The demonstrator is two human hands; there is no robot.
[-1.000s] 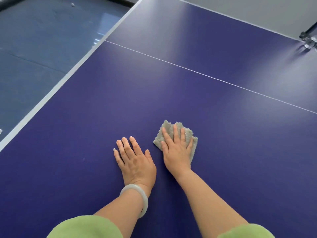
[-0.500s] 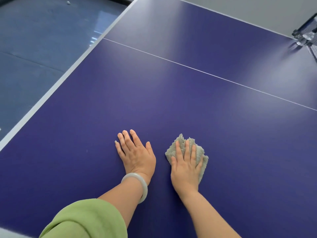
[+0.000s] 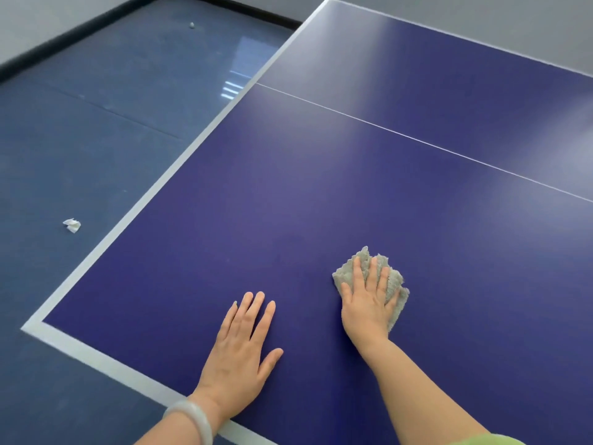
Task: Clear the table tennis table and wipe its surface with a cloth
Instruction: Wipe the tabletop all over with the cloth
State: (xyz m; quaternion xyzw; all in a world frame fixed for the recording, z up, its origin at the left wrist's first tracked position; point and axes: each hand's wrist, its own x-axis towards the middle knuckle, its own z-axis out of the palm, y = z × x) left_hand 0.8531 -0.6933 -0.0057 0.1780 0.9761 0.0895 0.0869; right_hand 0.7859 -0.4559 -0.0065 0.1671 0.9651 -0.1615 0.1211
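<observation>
Pressing down on a crumpled grey cloth, the right hand lies flat with its fingers straight and slightly fanned, its palm on the cloth's near part. The cloth sits on the dark blue bench, pinned under that hand. Its fuzzy edge shows beyond the fingertips and along the hand's right side, and a corner pokes out to the left of the index finger.

The left hand rests palm down on the bare bench surface, fingers straight and close together, thumb spread out to the right. It touches no cloth. The 2 hands lie side by side with a strip of blue between them, the left one nearer the bench's near edge, the right one further in.

A pale bracelet circles the left wrist, which crosses the white border at the near edge. A thin white line runs across the bench well beyond the cloth. A bit of green sleeve shows on the right arm.

On the blue floor left of the bench lie a crumpled white scrap and, much further off, a small pale ball.
</observation>
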